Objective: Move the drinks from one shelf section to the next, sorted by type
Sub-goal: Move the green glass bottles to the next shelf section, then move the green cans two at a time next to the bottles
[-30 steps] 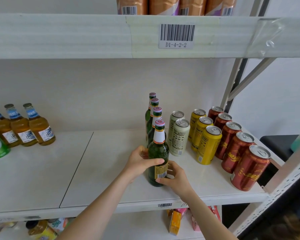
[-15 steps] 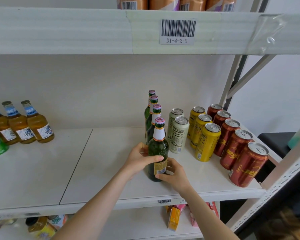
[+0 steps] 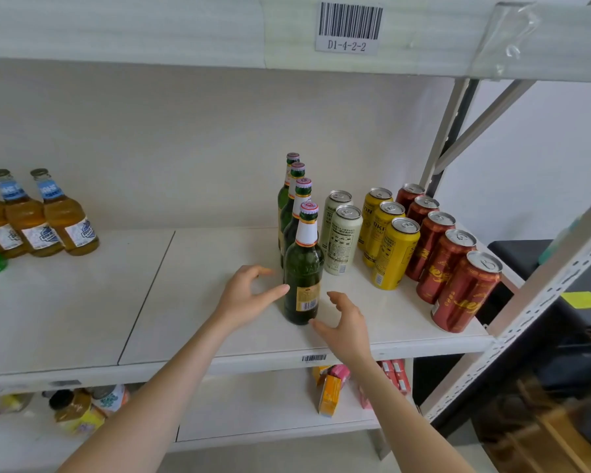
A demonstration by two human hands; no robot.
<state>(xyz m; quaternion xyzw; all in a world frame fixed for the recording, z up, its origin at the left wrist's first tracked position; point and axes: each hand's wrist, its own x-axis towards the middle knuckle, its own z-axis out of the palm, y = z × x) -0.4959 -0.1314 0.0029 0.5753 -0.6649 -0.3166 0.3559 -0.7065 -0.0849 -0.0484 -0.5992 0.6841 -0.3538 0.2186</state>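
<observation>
Head view: green bottle standing placed, hands opening around it.

The front green beer bottle (image 3: 303,268) is standing upright on the right shelf section (image 3: 198,302), heading its row; left hand (image 3: 244,295) and right hand (image 3: 343,324) are flanking it, fingers spread, gripping nothing. Next move likely calls for fetching the amber bottles (image 3: 41,216) from the left section.

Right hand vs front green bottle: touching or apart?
Apart. The head view shows the right hand open beside the front green bottle, with white shelf visible between its fingers and the glass; the thumb tip comes close near the base.
</observation>
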